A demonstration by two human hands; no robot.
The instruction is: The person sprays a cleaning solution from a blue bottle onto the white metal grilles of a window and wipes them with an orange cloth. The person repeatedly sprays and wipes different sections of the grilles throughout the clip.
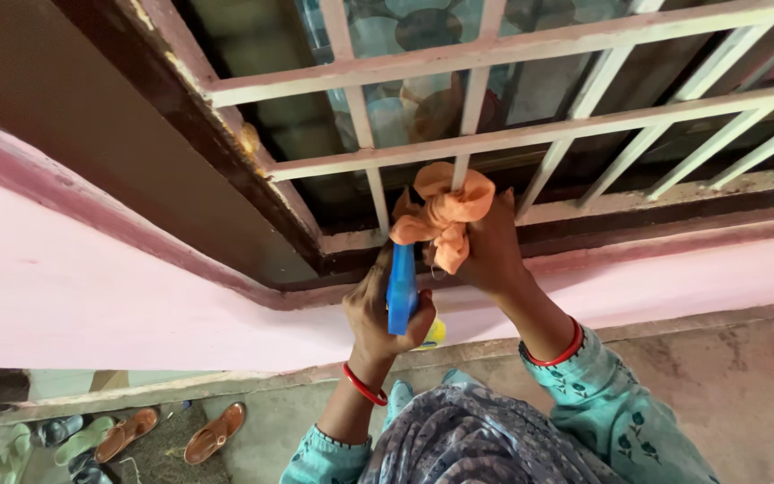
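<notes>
Two hands are raised toward a window. Nearest, the left hand is wrapped tightly around a blue spray bottle; its yellow base is mostly hidden behind the palm, and any label cannot be made out. Just beyond, an orange cloth is bunched in the closed right hand and pressed against a cream window grille. Sandals are seen on the floor, partly cut off.

Soft orange cloth, glossy blue plastic bottle, chipped painted metal grille, matt pink wall.
</notes>
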